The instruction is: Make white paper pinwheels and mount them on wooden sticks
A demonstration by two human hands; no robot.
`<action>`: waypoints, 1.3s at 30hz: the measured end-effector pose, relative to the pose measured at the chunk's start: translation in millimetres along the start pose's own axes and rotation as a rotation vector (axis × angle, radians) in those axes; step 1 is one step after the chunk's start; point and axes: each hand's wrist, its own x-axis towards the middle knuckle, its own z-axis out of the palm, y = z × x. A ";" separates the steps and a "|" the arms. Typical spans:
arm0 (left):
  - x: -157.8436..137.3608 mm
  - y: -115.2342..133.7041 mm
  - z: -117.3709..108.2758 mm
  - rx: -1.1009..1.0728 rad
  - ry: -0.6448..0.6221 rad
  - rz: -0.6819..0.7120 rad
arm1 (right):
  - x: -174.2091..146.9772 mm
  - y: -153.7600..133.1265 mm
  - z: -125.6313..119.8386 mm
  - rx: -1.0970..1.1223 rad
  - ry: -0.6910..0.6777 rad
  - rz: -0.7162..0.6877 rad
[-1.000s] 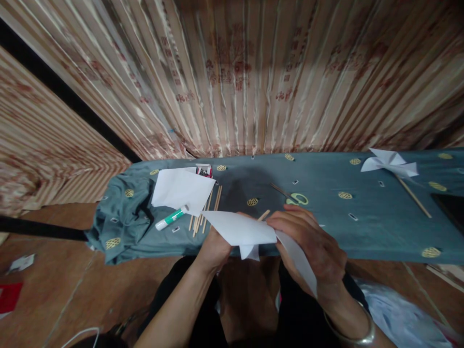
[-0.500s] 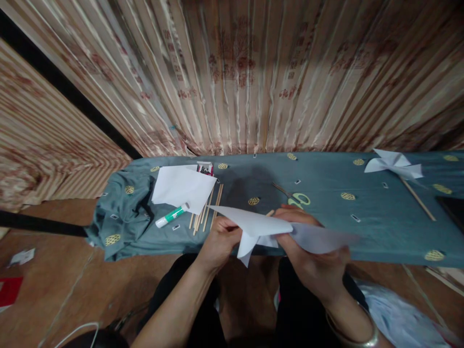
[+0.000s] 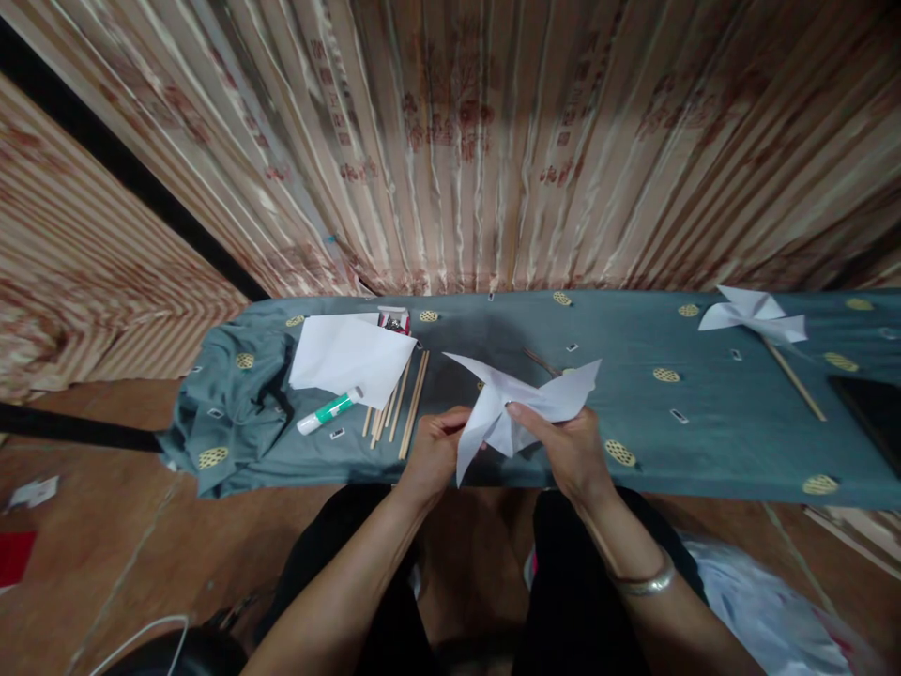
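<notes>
A white paper pinwheel is held up in front of me, above the near edge of the table, with its blades facing me. My left hand is closed at its left side, fingers partly hidden behind the paper. On the other side my right hand grips it, with the thumb pressed on the pinwheel's centre. Behind the pinwheel, scissors lie mostly hidden, only the blades showing. Several thin wooden sticks lie just left of the pinwheel. Whether a stick is attached behind the paper I cannot tell.
White paper sheets, a green-and-white glue stick and a small open box of pins lie at the left. A finished-looking pinwheel on a stick rests at the right, near a dark flat object. Curtains hang behind the table.
The pinwheel has turned from nearly edge-on to facing me. My right hand has shifted from its blurred position at the right blade, and its thumb now presses on the centre.
</notes>
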 end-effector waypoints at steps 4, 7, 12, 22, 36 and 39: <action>5.9 -9.1 0.5 -0.004 0.029 -0.024 | 6.9 12.9 -1.3 0.123 -0.026 0.078; 9.4 -16.5 1.3 -0.030 0.045 -0.059 | 11.8 20.4 -3.7 0.146 -0.061 0.144; 16.0 -27.7 0.1 -0.013 0.056 -0.062 | 16.5 27.7 -5.8 0.162 -0.054 0.199; 19.9 -34.9 -1.2 -0.010 0.069 -0.087 | 19.1 35.0 -8.9 0.142 -0.135 0.261; 20.1 -40.7 -7.5 -0.055 0.087 -0.123 | 20.0 39.5 -1.8 0.149 -0.186 0.293; 19.3 -39.8 -7.7 -0.058 0.095 -0.121 | 19.5 42.3 0.3 0.152 -0.195 0.289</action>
